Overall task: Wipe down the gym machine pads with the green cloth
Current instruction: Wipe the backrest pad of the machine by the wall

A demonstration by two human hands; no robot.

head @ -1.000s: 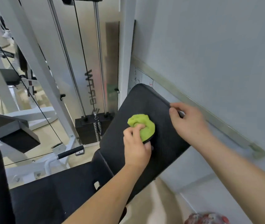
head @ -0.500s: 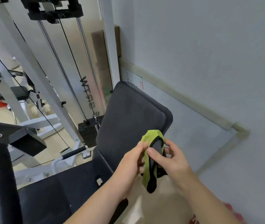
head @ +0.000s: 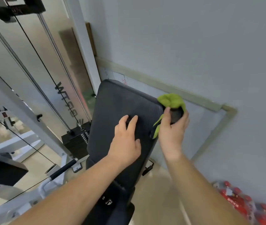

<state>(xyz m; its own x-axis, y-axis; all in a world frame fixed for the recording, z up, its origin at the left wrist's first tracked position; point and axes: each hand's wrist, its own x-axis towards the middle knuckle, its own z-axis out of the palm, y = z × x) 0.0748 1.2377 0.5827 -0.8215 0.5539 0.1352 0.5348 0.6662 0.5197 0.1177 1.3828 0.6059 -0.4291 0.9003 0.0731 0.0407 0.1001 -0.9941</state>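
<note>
Green cloth (head: 172,100): bunched and gripped in the right hand (head: 172,132), fingers curled round it, at the upper right edge of the black back pad (head: 117,101), on the wall side. Left hand (head: 126,140): flat on the pad face, fingers loosely spread, holding nothing. The pad's long axis runs up and away from the person, its face lying left of and below the cloth, so the right hand probably sweeps leftward.

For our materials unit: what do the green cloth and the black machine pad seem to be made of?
The green cloth: soft fabric, perhaps microfibre; it bunches and folds in the right hand. The black pad: probably vinyl or faux leather over foam; matte, finely ribbed surface, rounded edges.
</note>
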